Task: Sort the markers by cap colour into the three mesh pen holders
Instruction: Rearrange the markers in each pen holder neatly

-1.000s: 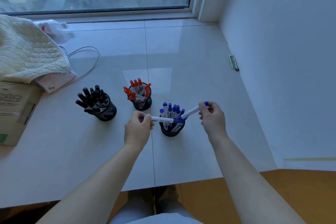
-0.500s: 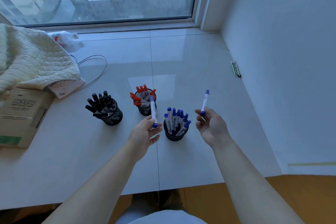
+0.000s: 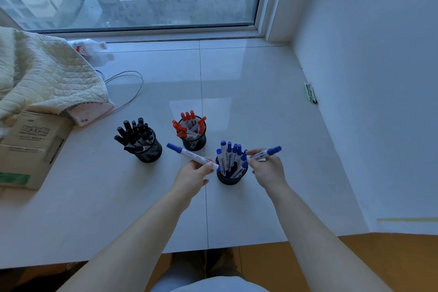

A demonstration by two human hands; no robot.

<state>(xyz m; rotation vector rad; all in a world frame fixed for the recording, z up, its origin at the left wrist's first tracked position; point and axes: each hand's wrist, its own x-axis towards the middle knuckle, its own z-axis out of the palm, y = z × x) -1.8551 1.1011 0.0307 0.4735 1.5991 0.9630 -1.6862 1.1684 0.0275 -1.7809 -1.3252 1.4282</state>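
Note:
Three black mesh holders stand on the white sill: one with black-capped markers [image 3: 151,152], one with red-capped markers [image 3: 195,143], one with blue-capped markers [image 3: 228,179]. My left hand [image 3: 193,176] pinches a blue-capped marker [image 3: 189,155] that lies nearly level, cap pointing up-left, its tail end at the blue holder's left rim. My right hand [image 3: 267,169] pinches a second blue-capped marker [image 3: 265,153], cap pointing right, its tail end over the blue holder's right side.
A quilted cream blanket [image 3: 45,76] covers a cardboard box [image 3: 28,149] at the left. A grey cable [image 3: 132,87] and a plastic bottle [image 3: 87,46] lie behind. Green pens [image 3: 309,92] rest by the right wall [image 3: 367,78]. The sill's front edge [image 3: 213,248] is near me.
Both hands have turned their markers from nearly upright to nearly level and brought the tail ends in toward the blue holder. The view has tilted slightly.

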